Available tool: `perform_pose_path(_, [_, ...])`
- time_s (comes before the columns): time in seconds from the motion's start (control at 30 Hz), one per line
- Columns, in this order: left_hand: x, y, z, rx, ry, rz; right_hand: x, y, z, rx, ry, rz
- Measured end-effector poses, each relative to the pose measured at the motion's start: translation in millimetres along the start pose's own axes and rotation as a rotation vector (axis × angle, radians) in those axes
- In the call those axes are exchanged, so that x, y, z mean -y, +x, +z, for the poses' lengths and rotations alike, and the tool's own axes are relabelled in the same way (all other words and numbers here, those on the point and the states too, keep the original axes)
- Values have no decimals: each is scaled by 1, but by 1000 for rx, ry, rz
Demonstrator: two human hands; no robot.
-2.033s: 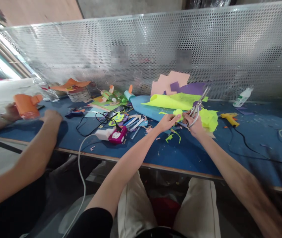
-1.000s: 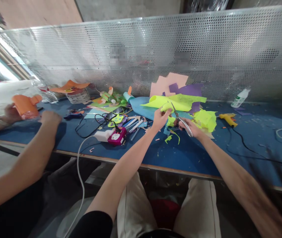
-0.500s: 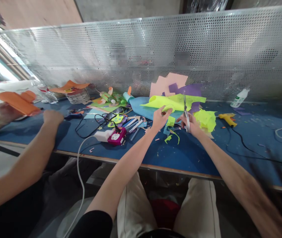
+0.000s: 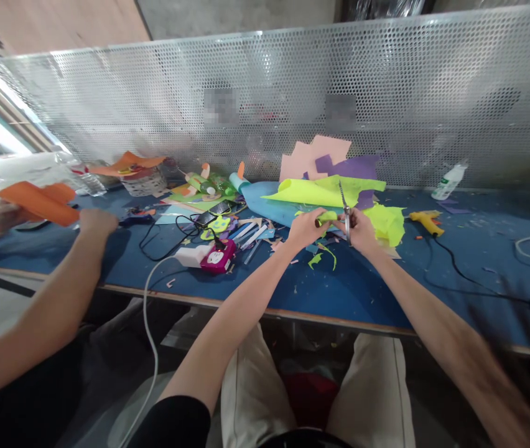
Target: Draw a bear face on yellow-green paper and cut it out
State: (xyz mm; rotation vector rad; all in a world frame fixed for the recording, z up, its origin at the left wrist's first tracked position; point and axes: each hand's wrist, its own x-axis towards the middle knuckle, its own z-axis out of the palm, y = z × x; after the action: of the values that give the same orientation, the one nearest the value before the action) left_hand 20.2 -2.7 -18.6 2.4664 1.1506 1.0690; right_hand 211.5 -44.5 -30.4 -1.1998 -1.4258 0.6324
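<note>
Between the fingers of my left hand [image 4: 308, 229] is a small curled piece of yellow-green felt [image 4: 326, 218]. My right hand [image 4: 361, 231] grips a pair of scissors [image 4: 345, 211], whose blades point up and away from me. The fingertips of both hands meet at the felt piece, just over the table. Behind them lies a rolled yellow-green felt sheet [image 4: 311, 191] on a blue bottle-shaped piece [image 4: 265, 200]. Crumpled yellow-green felt [image 4: 387, 225] rests right of my right hand, and thin green offcuts [image 4: 323, 258] lie below.
At left, a co-worker's hands [image 4: 97, 223] hold an orange felt piece [image 4: 43, 200]. A magenta power adapter [image 4: 218, 256] with cables sits left of my arm. A yellow glue gun [image 4: 427, 221] and a white bottle [image 4: 449, 182] stand right. A perforated metal panel [image 4: 265, 81] edges the blue table [image 4: 353, 286].
My hands have come closer together, and the felt piece has turned and now reaches the right fingertips. The scissors have tilted left. The co-worker's orange felt has shifted slightly.
</note>
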Motion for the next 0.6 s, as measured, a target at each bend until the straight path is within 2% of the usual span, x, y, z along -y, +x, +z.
perform_pose_path(0.2, [1, 0, -1, -6, -61, 52, -6, 3, -2, -7, -20, 4])
perform_pose_path(0.33, [3, 0, -4, 69, -114, 143, -7, 3, -3, 32, -27, -25])
perform_pose_path(0.6, [5, 2, -3, 47, -42, 98, -8, 2, -2, 20, -68, -30])
